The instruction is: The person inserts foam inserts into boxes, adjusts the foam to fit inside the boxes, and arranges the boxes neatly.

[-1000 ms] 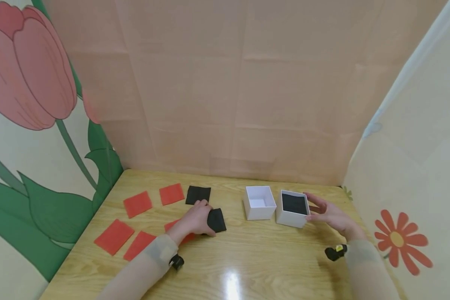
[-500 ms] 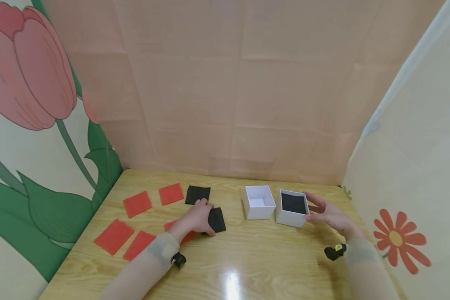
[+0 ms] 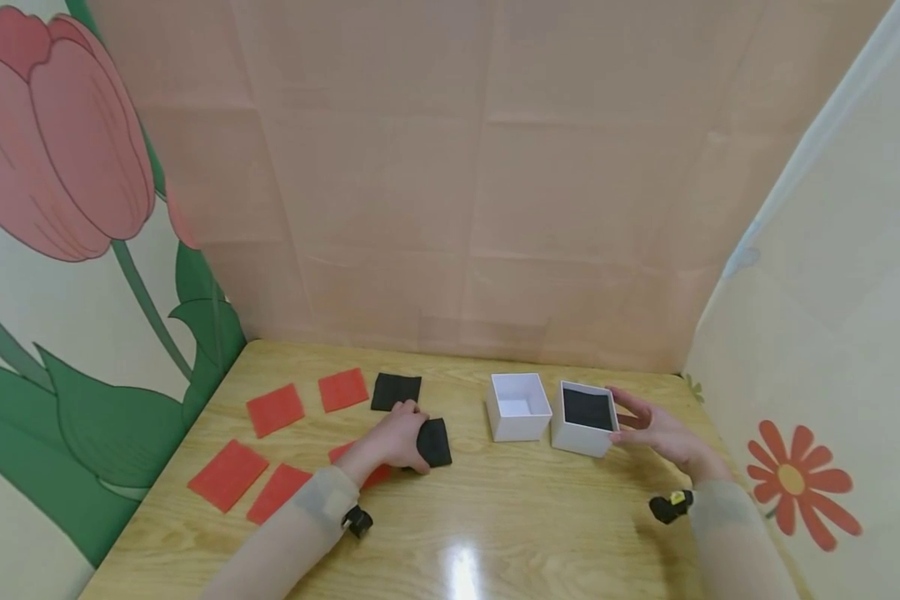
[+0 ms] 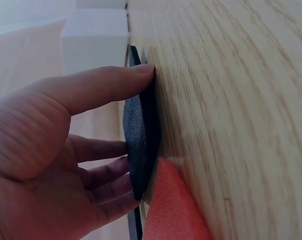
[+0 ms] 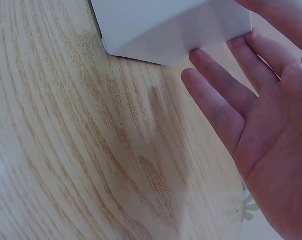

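In the head view my left hand (image 3: 397,437) pinches a black cloth square (image 3: 435,443) on the table. The left wrist view shows the thumb on one edge and the other fingers at the opposite edge, with the black cloth bowed between them. Another black square (image 3: 396,391) lies just behind that hand. A red square (image 3: 378,476) is partly hidden under the left wrist. On the right, my right hand (image 3: 663,433) stands beside a white box (image 3: 581,438) with black cloth inside. Its fairly straight fingers and thumb rest at the box's right side.
A second white box (image 3: 519,427), with nothing in it, stands just left of the filled one. Several red squares, one near the front (image 3: 228,475), lie at the left of the wooden table (image 3: 540,525). A plain backdrop (image 3: 450,208) rises behind.
Almost nothing differs. The left hand stays at the black cloth square with only slight finger movement, and the right hand keeps its place at the box.
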The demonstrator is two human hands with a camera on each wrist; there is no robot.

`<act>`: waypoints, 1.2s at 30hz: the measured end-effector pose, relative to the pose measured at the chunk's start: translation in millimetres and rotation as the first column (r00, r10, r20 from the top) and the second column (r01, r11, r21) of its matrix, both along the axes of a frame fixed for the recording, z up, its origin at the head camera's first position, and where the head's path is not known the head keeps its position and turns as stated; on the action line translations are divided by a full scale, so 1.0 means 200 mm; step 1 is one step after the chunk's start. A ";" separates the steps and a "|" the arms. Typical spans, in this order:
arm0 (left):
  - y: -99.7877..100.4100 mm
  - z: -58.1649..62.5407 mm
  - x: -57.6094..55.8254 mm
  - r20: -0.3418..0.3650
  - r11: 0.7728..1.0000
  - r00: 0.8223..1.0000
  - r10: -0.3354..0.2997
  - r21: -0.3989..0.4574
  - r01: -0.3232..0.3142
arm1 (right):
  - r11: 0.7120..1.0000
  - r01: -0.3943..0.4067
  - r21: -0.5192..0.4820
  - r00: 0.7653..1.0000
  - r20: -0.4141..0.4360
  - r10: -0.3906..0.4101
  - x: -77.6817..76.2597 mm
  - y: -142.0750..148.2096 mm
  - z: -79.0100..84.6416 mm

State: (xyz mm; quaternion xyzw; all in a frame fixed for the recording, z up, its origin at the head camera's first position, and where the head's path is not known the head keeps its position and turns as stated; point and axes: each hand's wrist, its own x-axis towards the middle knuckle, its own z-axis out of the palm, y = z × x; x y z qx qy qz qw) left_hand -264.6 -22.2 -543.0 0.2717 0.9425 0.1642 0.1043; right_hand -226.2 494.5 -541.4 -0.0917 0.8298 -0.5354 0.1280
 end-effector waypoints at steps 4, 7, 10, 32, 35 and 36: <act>0.00 0.00 0.00 0.003 1.000 1.000 0.005 0.017 -0.005 | 1.000 -0.011 0.010 1.000 -0.010 0.011 0.00 0.00 0.00; 0.00 0.01 0.01 0.008 1.000 1.000 0.008 0.028 -0.009 | 1.000 -0.003 0.001 1.000 0.002 0.003 0.00 0.00 0.00; -0.01 0.01 0.01 0.018 0.999 1.000 0.015 0.038 -0.016 | 1.000 -0.003 -0.003 1.000 0.005 0.003 0.00 0.00 0.00; -0.03 0.08 0.01 -0.003 0.984 1.000 0.018 0.175 -0.017 | 1.000 0.008 -0.006 1.000 0.005 -0.008 0.00 0.00 -0.01; -0.03 0.08 0.01 0.004 0.985 1.000 0.024 0.172 -0.024 | 1.000 0.006 0.000 1.000 -0.001 -0.006 0.00 0.00 -0.01; -0.03 0.08 0.01 0.004 0.984 1.000 0.025 0.176 -0.026 | 1.000 0.004 0.002 1.000 -0.004 -0.004 0.00 0.01 -0.01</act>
